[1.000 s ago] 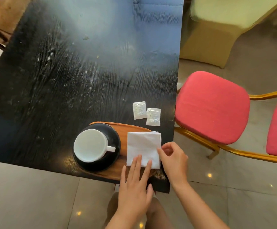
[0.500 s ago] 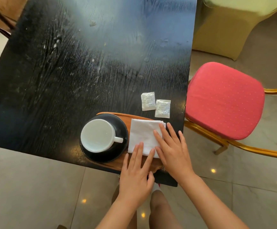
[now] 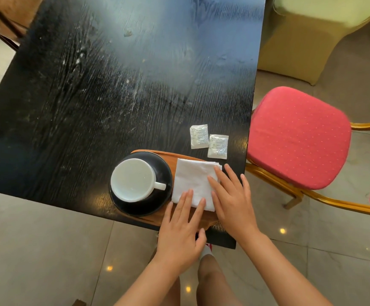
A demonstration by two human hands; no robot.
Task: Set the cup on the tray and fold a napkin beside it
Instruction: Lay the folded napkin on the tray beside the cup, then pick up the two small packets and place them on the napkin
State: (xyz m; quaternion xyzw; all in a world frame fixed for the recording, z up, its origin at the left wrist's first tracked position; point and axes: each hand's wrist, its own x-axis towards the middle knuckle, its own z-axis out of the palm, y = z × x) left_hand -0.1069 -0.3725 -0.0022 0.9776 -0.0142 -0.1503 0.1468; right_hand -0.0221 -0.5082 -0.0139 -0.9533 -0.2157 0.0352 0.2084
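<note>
A white cup (image 3: 132, 180) stands on a black saucer (image 3: 162, 173), its handle pointing right. The saucer sits on the left half of an oval wooden tray (image 3: 175, 156) at the table's near edge. A folded white napkin (image 3: 192, 180) lies on the tray's right half, beside the saucer. My left hand (image 3: 180, 230) rests flat with its fingertips on the napkin's near edge. My right hand (image 3: 232, 199) lies flat over the napkin's right side, fingers spread. Neither hand grips anything.
Two small white sachets (image 3: 199, 136) (image 3: 217, 146) lie on the black wooden table (image 3: 113, 85) just beyond the tray. A red-cushioned chair (image 3: 299, 138) stands close to the table's right edge, a yellow-covered chair (image 3: 312, 36) behind it. Tiled floor lies below.
My right hand went from pinching the napkin's right edge to lying flat on it. My left hand stays pressed on the near edge. The napkin, cup and tray keep their places.
</note>
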